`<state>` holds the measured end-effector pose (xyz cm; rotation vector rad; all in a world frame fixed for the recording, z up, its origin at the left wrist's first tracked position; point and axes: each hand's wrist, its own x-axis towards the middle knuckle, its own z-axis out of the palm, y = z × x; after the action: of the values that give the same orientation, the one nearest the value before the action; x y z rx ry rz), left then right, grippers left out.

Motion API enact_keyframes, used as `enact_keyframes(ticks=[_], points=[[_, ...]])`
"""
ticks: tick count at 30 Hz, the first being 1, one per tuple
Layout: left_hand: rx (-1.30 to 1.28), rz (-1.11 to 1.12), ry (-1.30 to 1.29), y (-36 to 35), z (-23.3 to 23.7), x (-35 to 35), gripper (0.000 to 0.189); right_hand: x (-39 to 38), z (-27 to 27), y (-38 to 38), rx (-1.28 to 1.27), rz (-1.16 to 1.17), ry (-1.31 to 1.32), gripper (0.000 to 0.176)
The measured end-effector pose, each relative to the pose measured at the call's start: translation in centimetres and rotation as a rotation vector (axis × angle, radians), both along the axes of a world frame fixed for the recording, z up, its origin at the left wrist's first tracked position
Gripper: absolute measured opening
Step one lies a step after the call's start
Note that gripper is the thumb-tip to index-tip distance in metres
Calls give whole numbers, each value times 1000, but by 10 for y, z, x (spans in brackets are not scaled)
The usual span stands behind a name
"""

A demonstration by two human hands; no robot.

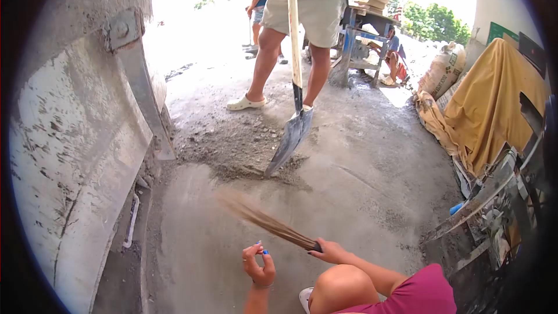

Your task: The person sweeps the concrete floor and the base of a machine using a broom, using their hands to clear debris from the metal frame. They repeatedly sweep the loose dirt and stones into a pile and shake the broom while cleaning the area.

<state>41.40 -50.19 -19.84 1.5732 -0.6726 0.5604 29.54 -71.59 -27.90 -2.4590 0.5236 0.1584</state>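
From where I stand, a soft brown broom (276, 229) lies across the lower middle of the frame, its long axis slanting from lower right to upper left. The sweeping end points up and left, toward the grey, crumbly heap (229, 145) left of centre. The broom is a slim bundle of thin bristles, drawn tight at a dark, short grip and fanning wider toward the tips, which are blurred. The person's right hand (330, 251), at lower centre-right, has its fingers wrapped round that dark end; the bristles extend leftward beyond them. The left hand (259, 264), with blue nails, is raised below and left of the grip, apart from the broom in the frame, its fingers loosely curled and the thumb separate. Above the bristles, a shovel (290, 139) held by another person (303, 17) rests its blade at the heap's edge on the grey floor (372, 197).
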Motion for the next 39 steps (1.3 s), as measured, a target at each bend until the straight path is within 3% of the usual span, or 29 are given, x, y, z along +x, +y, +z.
enact_keyframes(ticks=[1,4,7,11,13,15,16,17,19,21,22,24,25,26,28,30,32,33,36,38,39], points=[[-33,-22,-9,-5,7,-1,22,-34,17,-6,56,-177,-36,53],[-73,-120,-32,-15,20,-6,25,-142,0,-39,-72,-703,-131,61],[-85,-163,-70,-20,26,-10,25,-219,11,-54,-42,-1133,-211,51],[-154,-205,-39,-21,41,-14,26,-200,-10,-72,141,-1567,-302,51],[-171,-199,-53,-20,52,-16,25,-144,-28,-80,566,-1416,-187,27],[-185,-183,-62,-23,63,-14,23,-56,-95,-83,505,-1119,-38,28],[-185,-186,-76,-24,67,-12,23,-9,-8,-25,364,-1007,7,34],[-206,-177,-92,-26,74,-8,24,33,-47,-37,395,-929,-53,36],[-215,-180,-99,-29,84,-5,25,94,-26,-37,539,-683,34,35],[-167,-216,-85,-33,94,-3,28,118,4,-43,887,-627,12,25],[-124,-224,-109,-34,95,0,30,118,9,-47,896,-686,-107,27],[-139,-300,2,-34,97,0,26,80,33,-43,764,-720,-174,26],[-149,-318,53,-35,98,1,26,56,19,-51,637,-717,-192,29],[-169,-320,107,-37,98,2,27,18,25,-48,363,-697,-145,38],[-210,-361,136,-39,93,9,29,-71,27,-29,127,-872,-141,52],[-215,-355,143,-43,87,15,28,-177,-2,-9,87,-974,-118,63],[-202,-341,180,-45,76,22,28,-292,-11,45,-75,-1054,-111,64],[-192,-334,194,-46,70,26,28,-336,11,84,57,-1193,-11,64],[-131,-291,201,-49,52,32,27,-449,1,205,-164,-1542,201,62],[-99,-306,215,-51,41,32,27,-474,-3,261,54,-1973,221,48],[-84,-308,216,-52,37,33,27,-488,-27,266,250,-2115,92,44]])
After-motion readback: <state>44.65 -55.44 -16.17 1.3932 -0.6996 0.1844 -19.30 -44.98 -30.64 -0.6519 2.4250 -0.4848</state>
